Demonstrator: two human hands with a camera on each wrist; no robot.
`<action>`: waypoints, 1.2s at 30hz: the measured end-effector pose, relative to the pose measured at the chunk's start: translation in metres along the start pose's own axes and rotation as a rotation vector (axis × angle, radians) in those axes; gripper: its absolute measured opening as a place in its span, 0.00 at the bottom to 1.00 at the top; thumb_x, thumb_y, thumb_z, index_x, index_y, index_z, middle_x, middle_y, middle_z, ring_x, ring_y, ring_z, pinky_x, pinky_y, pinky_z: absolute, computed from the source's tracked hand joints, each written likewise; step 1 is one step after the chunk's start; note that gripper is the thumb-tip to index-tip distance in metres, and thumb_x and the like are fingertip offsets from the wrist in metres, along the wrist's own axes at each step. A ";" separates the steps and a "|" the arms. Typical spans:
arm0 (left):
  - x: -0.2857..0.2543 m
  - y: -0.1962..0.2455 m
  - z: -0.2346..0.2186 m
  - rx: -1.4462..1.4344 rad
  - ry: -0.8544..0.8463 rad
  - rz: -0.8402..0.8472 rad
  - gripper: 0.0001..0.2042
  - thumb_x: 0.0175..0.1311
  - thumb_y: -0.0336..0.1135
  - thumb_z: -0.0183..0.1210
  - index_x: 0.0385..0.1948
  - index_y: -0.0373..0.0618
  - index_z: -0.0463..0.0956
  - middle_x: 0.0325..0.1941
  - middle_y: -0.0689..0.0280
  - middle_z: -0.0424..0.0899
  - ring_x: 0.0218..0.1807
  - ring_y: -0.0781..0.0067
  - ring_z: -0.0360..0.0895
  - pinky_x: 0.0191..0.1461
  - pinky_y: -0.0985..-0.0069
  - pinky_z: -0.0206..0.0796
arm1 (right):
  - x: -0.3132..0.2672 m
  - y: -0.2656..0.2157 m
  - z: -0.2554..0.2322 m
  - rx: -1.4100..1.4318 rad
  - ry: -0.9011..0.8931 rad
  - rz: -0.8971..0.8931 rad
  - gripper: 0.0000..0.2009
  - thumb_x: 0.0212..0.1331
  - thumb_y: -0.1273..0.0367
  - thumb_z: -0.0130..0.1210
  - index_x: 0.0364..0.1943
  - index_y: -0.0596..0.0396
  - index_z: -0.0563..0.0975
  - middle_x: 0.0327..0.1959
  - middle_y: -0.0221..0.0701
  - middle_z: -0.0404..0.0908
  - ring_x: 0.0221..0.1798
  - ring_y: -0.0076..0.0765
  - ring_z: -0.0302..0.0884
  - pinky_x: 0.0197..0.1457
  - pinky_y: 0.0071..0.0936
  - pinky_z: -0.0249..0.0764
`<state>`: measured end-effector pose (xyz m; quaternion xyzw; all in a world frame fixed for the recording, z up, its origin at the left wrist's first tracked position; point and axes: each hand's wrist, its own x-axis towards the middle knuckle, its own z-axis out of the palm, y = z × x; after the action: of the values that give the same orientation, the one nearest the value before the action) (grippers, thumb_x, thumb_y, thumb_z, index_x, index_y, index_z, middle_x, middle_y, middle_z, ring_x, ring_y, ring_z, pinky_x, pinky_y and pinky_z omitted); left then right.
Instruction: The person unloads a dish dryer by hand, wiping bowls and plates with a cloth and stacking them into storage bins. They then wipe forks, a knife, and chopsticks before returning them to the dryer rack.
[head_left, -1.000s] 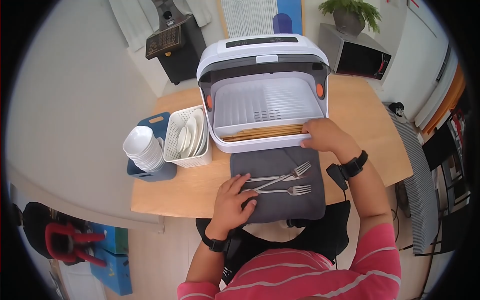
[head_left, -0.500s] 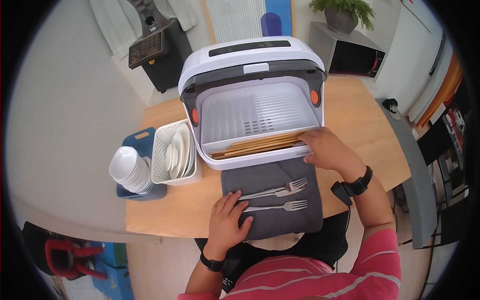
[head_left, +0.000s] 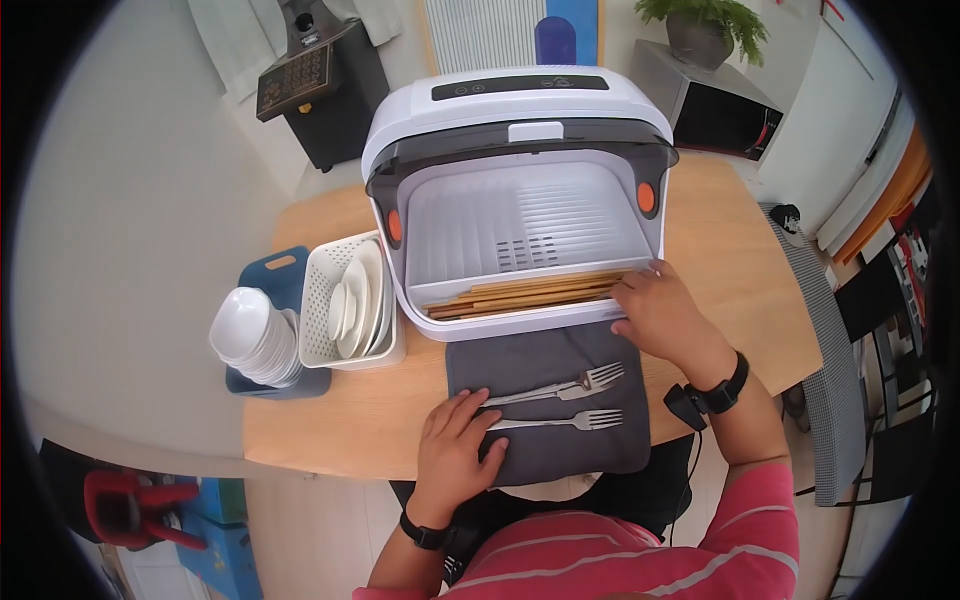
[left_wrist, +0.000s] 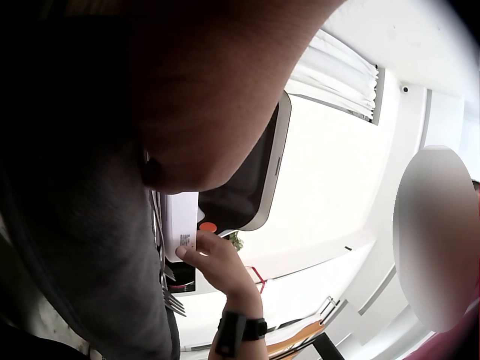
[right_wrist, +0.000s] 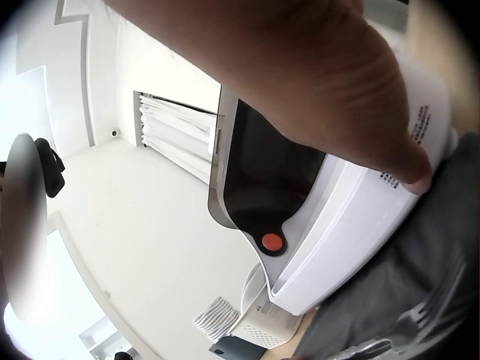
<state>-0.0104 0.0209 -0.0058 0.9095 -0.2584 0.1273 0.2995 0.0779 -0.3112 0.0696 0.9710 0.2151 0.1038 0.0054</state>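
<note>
My right hand [head_left: 668, 312] holds the front right edge of a white dish cabinet [head_left: 525, 328], fingers over the rim by the ends of a bundle of wooden chopsticks [head_left: 540, 290]. Its thumb lies on the outer front wall, seen in both wrist views. The chopsticks fill the long front compartment. On a dark grey cloth [head_left: 570, 460] before the cabinet, my left hand [head_left: 455, 455] rests with fingers spread, fingertips at the handles of metal flatware. One fork [head_left: 598, 419] lies nearer me; an upper fork [head_left: 605, 376] overlaps another smooth-ended utensil.
Left of the cabinet stand a white perforated basket [head_left: 318, 352] of plates and a blue bin [head_left: 265, 275] with stacked white bowls [head_left: 245, 330]. The cabinet's dark lid [head_left: 520, 143] is raised over the ribbed rack. A microwave [head_left: 720, 115] is at the back right.
The upper fork has turned from a slant to lie alongside the utensil by it, at my left fingertips. My right hand stays at the cabinet's right front edge. The head view has shifted.
</note>
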 end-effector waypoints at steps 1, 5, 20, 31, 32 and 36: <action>0.000 0.000 -0.001 -0.008 0.002 0.003 0.18 0.51 0.35 0.70 0.46 0.46 0.85 0.64 0.59 0.81 0.67 0.49 0.73 0.70 0.56 0.64 | 0.003 0.001 0.004 0.038 0.002 -0.033 0.15 0.48 0.64 0.73 0.36 0.55 0.82 0.38 0.36 0.84 0.47 0.45 0.83 0.59 0.46 0.73; -0.001 -0.001 -0.001 -0.020 0.008 0.006 0.17 0.52 0.35 0.70 0.46 0.46 0.85 0.64 0.60 0.81 0.67 0.50 0.74 0.70 0.57 0.65 | 0.014 0.006 0.013 0.173 -0.032 -0.004 0.15 0.47 0.64 0.73 0.35 0.57 0.82 0.38 0.39 0.84 0.45 0.50 0.83 0.53 0.44 0.75; -0.005 -0.002 -0.001 -0.023 0.023 0.009 0.16 0.54 0.36 0.69 0.46 0.46 0.85 0.64 0.62 0.82 0.68 0.54 0.75 0.70 0.57 0.65 | 0.021 0.009 0.003 0.338 -0.107 0.031 0.14 0.50 0.66 0.70 0.37 0.59 0.82 0.37 0.44 0.84 0.45 0.56 0.82 0.51 0.46 0.76; -0.006 -0.003 0.002 -0.031 0.014 0.021 0.16 0.54 0.35 0.69 0.46 0.46 0.85 0.63 0.61 0.82 0.68 0.52 0.75 0.70 0.56 0.64 | 0.035 0.023 -0.014 0.706 -0.282 0.300 0.12 0.59 0.65 0.67 0.42 0.59 0.83 0.40 0.44 0.86 0.43 0.51 0.84 0.47 0.39 0.78; -0.006 -0.003 0.002 -0.028 0.020 0.019 0.16 0.54 0.35 0.69 0.46 0.46 0.85 0.63 0.61 0.82 0.68 0.52 0.75 0.70 0.56 0.64 | 0.033 0.023 -0.011 0.706 -0.279 0.305 0.12 0.59 0.65 0.67 0.42 0.59 0.83 0.40 0.44 0.86 0.43 0.51 0.84 0.47 0.39 0.78; -0.006 -0.003 0.002 -0.018 0.025 0.011 0.16 0.54 0.35 0.69 0.46 0.46 0.85 0.63 0.62 0.82 0.68 0.53 0.75 0.70 0.56 0.65 | 0.027 0.010 -0.004 0.445 0.016 0.096 0.13 0.59 0.65 0.66 0.43 0.59 0.83 0.42 0.44 0.86 0.45 0.51 0.84 0.51 0.41 0.79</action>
<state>-0.0134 0.0244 -0.0112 0.9037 -0.2610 0.1379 0.3102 0.1053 -0.3093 0.0799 0.9566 0.1861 0.0617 -0.2154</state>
